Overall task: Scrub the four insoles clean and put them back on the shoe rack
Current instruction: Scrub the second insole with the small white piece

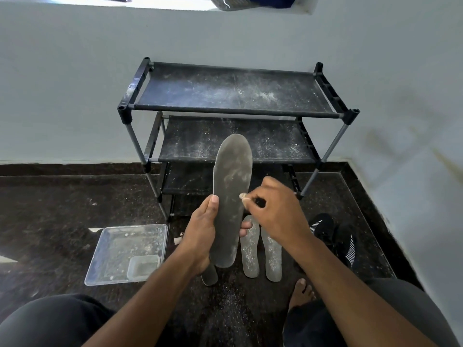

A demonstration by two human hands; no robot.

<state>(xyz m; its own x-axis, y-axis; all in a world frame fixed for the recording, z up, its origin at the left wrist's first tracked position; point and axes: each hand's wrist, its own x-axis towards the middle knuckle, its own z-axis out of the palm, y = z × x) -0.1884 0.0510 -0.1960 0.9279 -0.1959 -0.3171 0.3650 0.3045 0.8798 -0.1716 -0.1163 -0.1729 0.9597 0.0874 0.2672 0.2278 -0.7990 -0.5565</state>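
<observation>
Grey dusty insole (231, 196) stands upright in the left hand (200, 234), thumb and fingers curled round its lower half. Right hand (275, 209) pinches a small object, too small to identify, against its edge. Two more insoles (260, 249) lie on the floor beneath the right hand; shoe rack (233, 101) beyond both hands.

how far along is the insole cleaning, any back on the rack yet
None looks finished: the shoe rack holds no insoles. In hand: the left hand holds one still-dusty insole upright while the right hand works it with something small. Left: two speckled insoles on the floor, and a fourth insole mostly hidden under the left wrist.
</observation>
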